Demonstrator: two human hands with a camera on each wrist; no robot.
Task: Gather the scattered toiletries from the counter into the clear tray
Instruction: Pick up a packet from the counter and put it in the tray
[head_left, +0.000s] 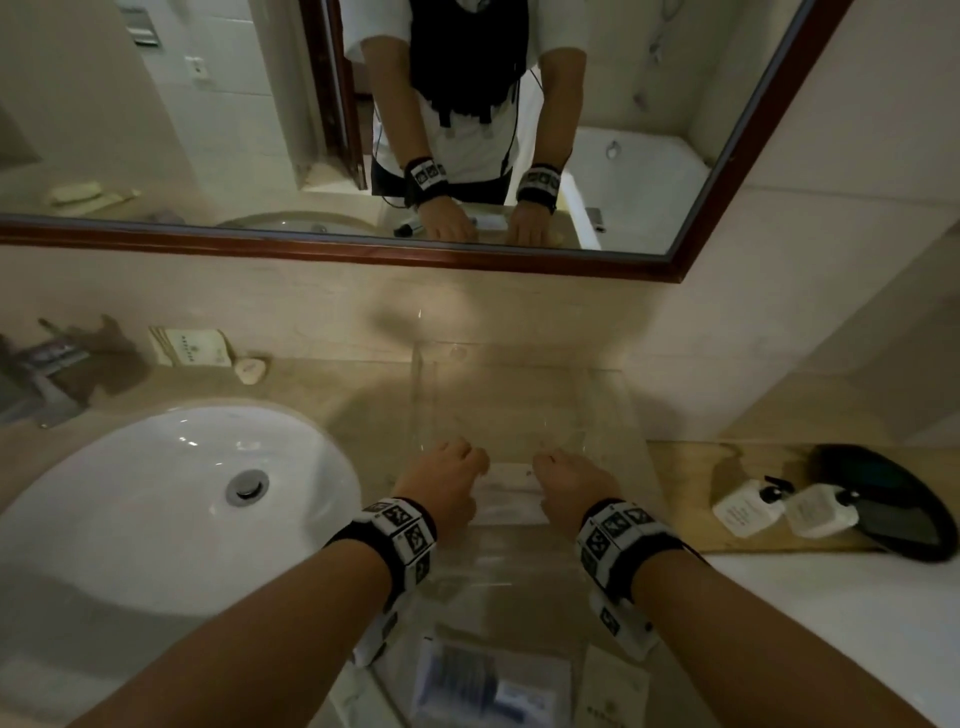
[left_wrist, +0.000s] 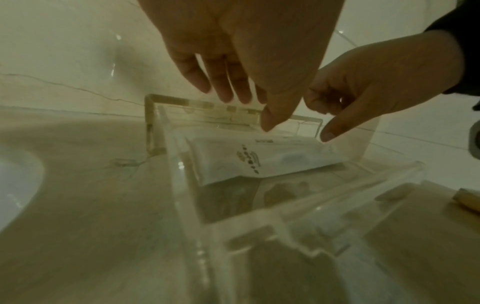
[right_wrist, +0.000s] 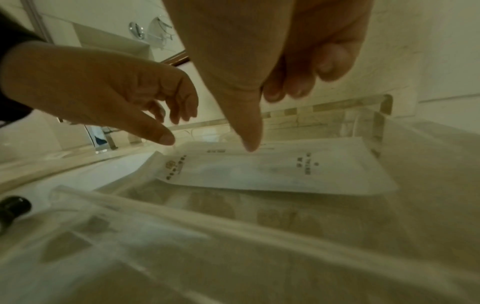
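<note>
Left hand (head_left: 451, 486) and right hand (head_left: 574, 488) side by side at frame centre, fingers loosely extended, holding nothing, forearms reaching from the lower edge
</note>
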